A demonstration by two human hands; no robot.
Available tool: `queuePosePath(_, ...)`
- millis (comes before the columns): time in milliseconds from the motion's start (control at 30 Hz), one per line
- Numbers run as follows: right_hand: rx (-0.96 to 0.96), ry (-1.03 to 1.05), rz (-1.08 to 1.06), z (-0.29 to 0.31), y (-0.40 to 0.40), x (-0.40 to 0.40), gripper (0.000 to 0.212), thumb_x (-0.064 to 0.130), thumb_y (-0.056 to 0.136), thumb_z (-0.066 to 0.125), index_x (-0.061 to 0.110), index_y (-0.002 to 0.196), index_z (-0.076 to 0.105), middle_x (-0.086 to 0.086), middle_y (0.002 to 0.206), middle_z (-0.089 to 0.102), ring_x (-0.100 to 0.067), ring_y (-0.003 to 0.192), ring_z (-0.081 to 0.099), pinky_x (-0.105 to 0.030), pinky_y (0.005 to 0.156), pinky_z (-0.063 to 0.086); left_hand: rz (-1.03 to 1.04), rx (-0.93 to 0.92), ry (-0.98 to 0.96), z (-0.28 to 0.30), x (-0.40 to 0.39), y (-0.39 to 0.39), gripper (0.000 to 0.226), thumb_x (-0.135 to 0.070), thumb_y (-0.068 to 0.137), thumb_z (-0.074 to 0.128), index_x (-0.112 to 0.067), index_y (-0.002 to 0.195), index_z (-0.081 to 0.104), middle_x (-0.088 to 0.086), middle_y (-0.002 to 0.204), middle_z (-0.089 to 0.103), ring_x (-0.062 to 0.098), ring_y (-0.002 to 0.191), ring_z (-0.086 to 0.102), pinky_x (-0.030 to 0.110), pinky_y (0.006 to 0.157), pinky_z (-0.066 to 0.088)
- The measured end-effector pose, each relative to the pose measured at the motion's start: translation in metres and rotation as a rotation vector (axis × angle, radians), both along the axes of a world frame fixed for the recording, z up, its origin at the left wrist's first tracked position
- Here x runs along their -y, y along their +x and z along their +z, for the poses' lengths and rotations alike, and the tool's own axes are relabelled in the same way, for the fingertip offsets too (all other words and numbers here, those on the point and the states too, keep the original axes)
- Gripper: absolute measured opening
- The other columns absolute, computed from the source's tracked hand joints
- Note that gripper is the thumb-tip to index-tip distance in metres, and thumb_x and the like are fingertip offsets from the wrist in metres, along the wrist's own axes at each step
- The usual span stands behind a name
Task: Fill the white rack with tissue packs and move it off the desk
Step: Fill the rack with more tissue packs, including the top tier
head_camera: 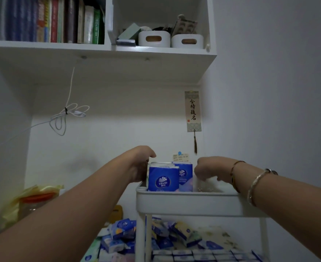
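Head view, hidden or unclear: the left hand (139, 167) has its fingers behind the tissue packs (163, 177), so its grip cannot be told; it lies against the left side of the packs. The right hand (209, 170) has its fingers curled downward over the top tray (193, 202) of the white rack (146, 233); whether they hold anything cannot be told. The tray floor under that hand is blurred.
Cut off: the rack's lower tiers run out at the bottom edge; only the top tray shows whole.
Task thing, place: the white rack stands on the surface, toward its right side, with loose tissue packs (121, 233) heaped on the surface to its left and behind its legs.
Count, top tray: two blue packs stand upright in the left end of the tray, one in front and one just behind to the right; further packs behind them cannot be counted.
Count, lower tier: a row of packs (193, 254) lies flat, too blurred to count.
Count, wrists: two bracelets (256, 184) on the right arm.
Count, shelf above: two white bins (154, 39) side by side, and a row of books (61, 19) in the left compartment.
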State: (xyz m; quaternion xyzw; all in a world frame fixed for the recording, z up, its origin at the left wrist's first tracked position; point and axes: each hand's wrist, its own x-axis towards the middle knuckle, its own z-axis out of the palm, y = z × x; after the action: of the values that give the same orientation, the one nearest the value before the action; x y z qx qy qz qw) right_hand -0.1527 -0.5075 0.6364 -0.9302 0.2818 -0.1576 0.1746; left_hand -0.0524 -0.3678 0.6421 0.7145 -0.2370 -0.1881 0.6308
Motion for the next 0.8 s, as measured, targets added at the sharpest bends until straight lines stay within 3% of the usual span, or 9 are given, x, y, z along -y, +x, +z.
queuePosePath(67, 0.133, 0.003, 0.004, 0.005, -0.002, 0.0, 0.034, 0.005, 0.097, 0.041, -0.002, 0.13, 0.048, -0.016, 0.134, 0.052, -0.029, 0.123, 0.05, -0.031, 0.099, 0.043, 0.019, -0.017, -0.067, -0.003, -0.006, 0.005, 0.014, -0.018, 0.096, 0.047, -0.004, 0.095, 0.043, 0.012, 0.099, 0.045, 0.02, 0.086, 0.047, 0.029, 0.076, 0.042)
queuePosePath(200, 0.426, 0.043, 0.08, 0.018, -0.012, -0.017, 0.041, -0.004, 0.093, 0.037, 0.003, 0.129, 0.054, -0.014, 0.136, 0.052, -0.028, 0.125, 0.048, -0.033, 0.099, 0.042, 0.091, 0.064, -0.182, -0.011, -0.029, 0.017, 0.034, -0.013, 0.099, 0.043, -0.001, 0.13, 0.043, 0.014, 0.137, 0.044, 0.029, 0.125, 0.045, 0.038, 0.105, 0.036)
queuePosePath(300, 0.521, 0.035, 0.22, 0.026, -0.024, -0.053, 0.05, -0.008, 0.09, 0.033, 0.011, 0.13, 0.056, -0.009, 0.138, 0.05, -0.024, 0.128, 0.045, -0.026, 0.089, 0.038, 0.146, 0.132, -0.223, -0.018, -0.061, 0.024, 0.042, -0.012, 0.099, 0.042, -0.002, 0.14, 0.038, 0.011, 0.147, 0.04, 0.032, 0.135, 0.038, 0.041, 0.112, 0.029)
queuePosePath(467, 0.58, -0.007, 0.415, 0.025, -0.03, -0.12, 0.054, -0.007, 0.086, 0.035, 0.019, 0.127, 0.059, -0.003, 0.137, 0.052, -0.019, 0.127, 0.046, -0.022, 0.083, 0.038, 0.259, 0.211, -0.255, -0.039, -0.129, 0.025, 0.036, -0.017, 0.099, 0.043, -0.009, 0.133, 0.05, 0.005, 0.134, 0.054, 0.027, 0.127, 0.047, 0.039, 0.103, 0.032)
queuePosePath(600, 0.585, -0.001, 0.53, 0.012, -0.014, -0.171, 0.052, -0.004, 0.084, 0.037, 0.022, 0.121, 0.063, -0.003, 0.135, 0.053, -0.016, 0.119, 0.051, -0.013, 0.065, 0.04, 0.362, 0.198, -0.267, -0.063, -0.187, 0.03, 0.027, -0.016, 0.099, 0.043, -0.01, 0.119, 0.06, 0.006, 0.118, 0.061, 0.027, 0.12, 0.052, 0.042, 0.105, 0.035)
queuePosePath(700, 0.52, 0.04, 0.617, -0.011, 0.008, -0.21, 0.053, -0.003, 0.085, 0.038, 0.022, 0.126, 0.059, -0.003, 0.138, 0.05, -0.014, 0.108, 0.05, -0.011, 0.06, 0.04, 0.458, 0.185, -0.278, -0.081, -0.231, 0.037, 0.02, -0.008, 0.096, 0.047, -0.004, 0.105, 0.065, 0.013, 0.104, 0.066, 0.028, 0.099, 0.062, 0.032, 0.079, 0.047)
queuePosePath(800, 0.442, 0.066, 0.681, -0.045, 0.038, -0.241, 0.052, -0.003, 0.085, 0.04, 0.021, 0.128, 0.057, -0.003, 0.141, 0.047, -0.016, 0.116, 0.049, -0.014, 0.07, 0.041, 0.533, 0.176, -0.242, -0.107, -0.267, 0.046, 0.017, -0.007, 0.093, 0.053, -0.01, 0.08, 0.063, 0.007, 0.085, 0.063, 0.017, 0.073, 0.057, 0.025, 0.061, 0.039)
